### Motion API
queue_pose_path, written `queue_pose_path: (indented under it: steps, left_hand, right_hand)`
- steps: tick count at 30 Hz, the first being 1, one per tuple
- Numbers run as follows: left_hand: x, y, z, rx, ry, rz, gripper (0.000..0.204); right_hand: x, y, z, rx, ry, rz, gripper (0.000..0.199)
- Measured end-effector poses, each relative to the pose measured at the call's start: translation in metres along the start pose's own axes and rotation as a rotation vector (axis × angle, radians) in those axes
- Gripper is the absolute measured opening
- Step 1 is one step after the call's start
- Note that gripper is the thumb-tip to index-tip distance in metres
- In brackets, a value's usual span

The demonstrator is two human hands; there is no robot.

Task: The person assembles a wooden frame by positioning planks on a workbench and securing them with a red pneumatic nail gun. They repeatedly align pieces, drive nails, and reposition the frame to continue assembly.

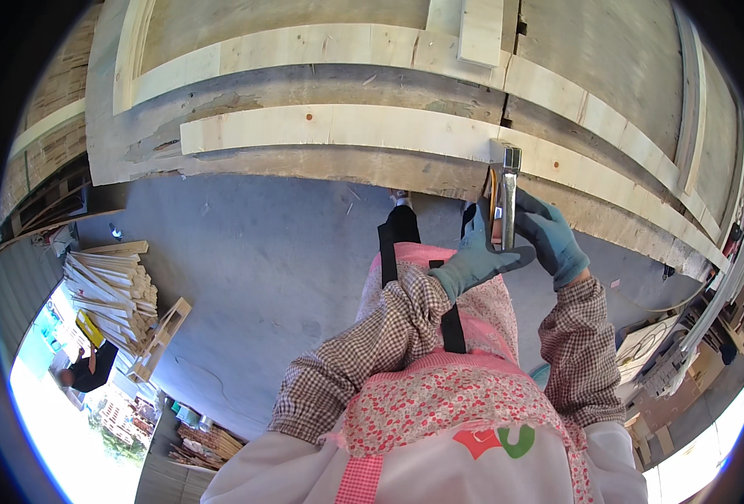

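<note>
The long metal tool (510,202) is reaching past the near edge of the table (330,162), its head overlapping the front pale wooden strip (363,124). The right hand (557,244) is holding it from the right, fingers partly hidden; the left hand (473,260) is spreading its thumb by the lower end, its grip unclear. Judged risks: with a loosening hold, the tool could be slipping floorward or nudging the strip; gloved fingers, sitting against metal, could be getting pinched.

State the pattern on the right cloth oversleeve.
Right cloth oversleeve: brown-and-white check, best in the head view.
</note>
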State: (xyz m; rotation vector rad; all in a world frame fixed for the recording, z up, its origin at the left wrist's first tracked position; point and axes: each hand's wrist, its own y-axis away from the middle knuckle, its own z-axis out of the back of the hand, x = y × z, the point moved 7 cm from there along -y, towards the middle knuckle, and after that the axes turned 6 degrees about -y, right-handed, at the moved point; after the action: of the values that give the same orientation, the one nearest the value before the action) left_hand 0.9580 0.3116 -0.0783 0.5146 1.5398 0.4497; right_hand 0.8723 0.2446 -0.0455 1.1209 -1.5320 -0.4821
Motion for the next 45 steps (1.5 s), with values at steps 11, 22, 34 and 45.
queue_pose_path:
  steps: [11,22,34,45]
  left_hand:
    - [0.029,-0.011,-0.015,0.09,-0.11,0.141,0.123]
    - [0.017,-0.012,0.004,0.041,0.084,0.136,0.088]
    - [0.03,-0.018,-0.003,0.029,-0.034,-0.004,0.075]
    - [0.018,0.006,-0.023,0.323,0.334,0.091,0.103]
  right_hand:
    - [0.032,-0.026,-0.025,-0.614,0.916,-0.023,0.054]
    - [0.032,-0.027,-0.029,-0.783,0.918,-0.013,0.049]
    - [0.025,-0.03,-0.025,-0.74,0.83,-0.007,0.044]
    - [-0.005,-0.023,-0.01,-0.604,0.577,-0.113,0.048]
